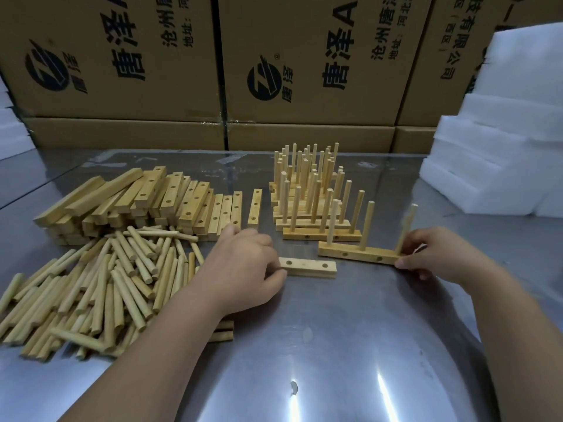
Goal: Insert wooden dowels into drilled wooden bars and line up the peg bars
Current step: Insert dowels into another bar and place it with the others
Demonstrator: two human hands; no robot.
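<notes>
Cardboard boxes (304, 56) wall the far side of the steel table (335, 345). Loose dowels (100, 284) heap near left, with drilled bars (146, 202) stacked behind and finished peg bars (310, 193) far centre. The right hand (435, 254) pinches the right end of a three-peg bar (356, 254). The left hand (243, 269) curls round the end of an empty bar (310, 267) just beside it.

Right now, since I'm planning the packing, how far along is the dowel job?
Done: a cluster of finished peg bars lined up at the back. In hand: the right hand grips a three-dowel peg bar at its end; the left hand holds an empty drilled bar. Left: a large stack of drilled bars and a heap of loose dowels, so much likely remains.
</notes>
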